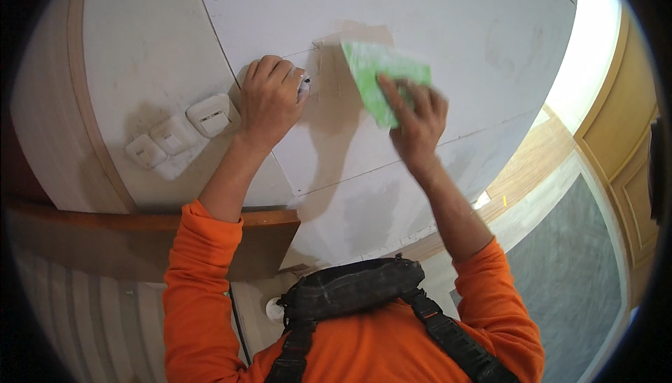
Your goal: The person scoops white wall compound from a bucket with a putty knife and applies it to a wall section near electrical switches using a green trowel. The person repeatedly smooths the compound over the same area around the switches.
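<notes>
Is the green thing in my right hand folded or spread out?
Spread out: though blurred, the green sheet shows one broad face, gripped by your right hand.

Open passage is offered across the wall panel (pixel 483 26), right of the green flat tool (pixel 367 75); leftward, the left hand (pixel 269 96) is bounded by white switches (pixel 170 135), below by a brown ledge (pixel 273 219).

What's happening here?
A person in an orange long-sleeved top is working at a white panelled wall. The right hand holds a flat green-and-white piece, motion-blurred, material unclear, in front of a beige patch. The left hand is closed around a small crumpled translucent item, mostly hidden, left of that patch. Three white square wall plates sit farther left.
</notes>
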Demonstrator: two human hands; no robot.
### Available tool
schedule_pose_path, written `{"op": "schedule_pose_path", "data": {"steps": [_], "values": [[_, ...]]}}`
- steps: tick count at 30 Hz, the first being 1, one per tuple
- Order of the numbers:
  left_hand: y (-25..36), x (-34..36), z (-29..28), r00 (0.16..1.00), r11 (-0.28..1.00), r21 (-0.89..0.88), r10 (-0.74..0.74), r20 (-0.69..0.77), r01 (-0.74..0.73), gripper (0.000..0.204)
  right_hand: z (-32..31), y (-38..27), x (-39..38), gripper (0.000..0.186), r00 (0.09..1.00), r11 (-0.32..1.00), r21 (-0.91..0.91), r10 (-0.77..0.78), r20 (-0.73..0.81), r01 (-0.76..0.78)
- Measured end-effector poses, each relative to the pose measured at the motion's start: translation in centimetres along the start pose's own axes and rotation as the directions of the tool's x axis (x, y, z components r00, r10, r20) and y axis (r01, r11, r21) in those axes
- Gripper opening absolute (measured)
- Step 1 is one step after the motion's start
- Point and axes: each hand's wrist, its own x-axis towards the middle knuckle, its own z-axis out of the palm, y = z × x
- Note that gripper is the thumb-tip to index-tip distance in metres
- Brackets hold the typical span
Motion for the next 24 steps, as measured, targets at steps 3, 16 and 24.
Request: {"op": "schedule_pose_path", "data": {"steps": [3, 16, 24], "values": [[-0.2, -0.3, 0.1, 1.0, 1.0, -0.016, -0.01, -0.012, 0.01, 0.024, -1.0, 0.5, 6.7, 0.065, 0.99, 0.992, -0.022, -0.128, -0.06, 0.126], [0.0, -0.2, -0.1, 0.999, 0.999, -0.032, -0.038, 0.008, 0.038, 0.022, 0.9, -1.6, -5.3, 0.071, 0.895, 0.98, 0.031, -0.193, 0.402, 0.197], [0.3, 0.0, -0.2, 0.999, 0.999, -0.025, -0.046, -0.015, 0.045, 0.018, 1.4, -1.0, -9.8, 0.061, 0.981, 0.995, 0.095, -0.026, 0.193, 0.007]]}}
